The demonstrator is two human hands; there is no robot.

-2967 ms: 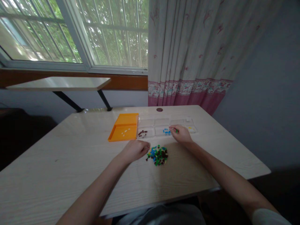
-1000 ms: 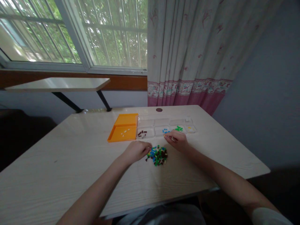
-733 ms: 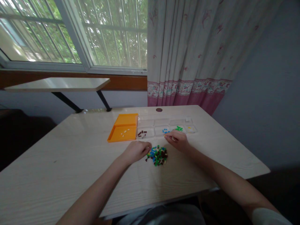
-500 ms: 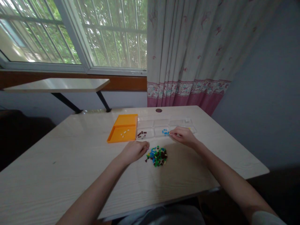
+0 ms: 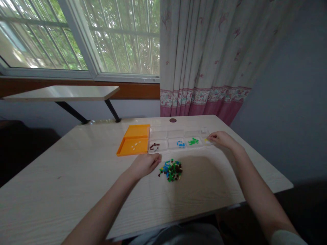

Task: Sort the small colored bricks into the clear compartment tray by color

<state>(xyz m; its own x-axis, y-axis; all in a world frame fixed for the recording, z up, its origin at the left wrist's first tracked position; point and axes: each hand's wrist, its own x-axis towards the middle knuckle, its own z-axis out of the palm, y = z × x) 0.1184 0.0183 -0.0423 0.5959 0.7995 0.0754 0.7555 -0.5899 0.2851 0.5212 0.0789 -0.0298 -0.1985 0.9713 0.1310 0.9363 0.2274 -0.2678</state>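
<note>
My right hand [image 5: 221, 139] is over the rightmost compartment of the clear plastic tray [image 5: 163, 149], its fingers pinched beside a yellow piece [image 5: 206, 140]; whatever is between the fingertips is too small to make out. My left hand [image 5: 146, 165] rests closed on the table, left of a mixed pile of small building bricks [image 5: 172, 170] in green, blue, dark brown, yellow and cream. In the tray's front compartments lie brown bricks [image 5: 154, 146], blue bricks [image 5: 180, 144] and green bricks [image 5: 193, 141]. What my left fingers hold, if anything, is hidden.
An open orange case [image 5: 122, 149] with several white bricks [image 5: 135, 145] stands left of the tray, touching its side. A raised shelf [image 5: 63, 92] on black legs is at the back left of the table [image 5: 84, 163]. Behind it are a window and a curtain [image 5: 199, 68].
My right hand has moved right, from the blue bricks' compartment to the rightmost one, and the green bricks are now uncovered. My left hand has barely moved.
</note>
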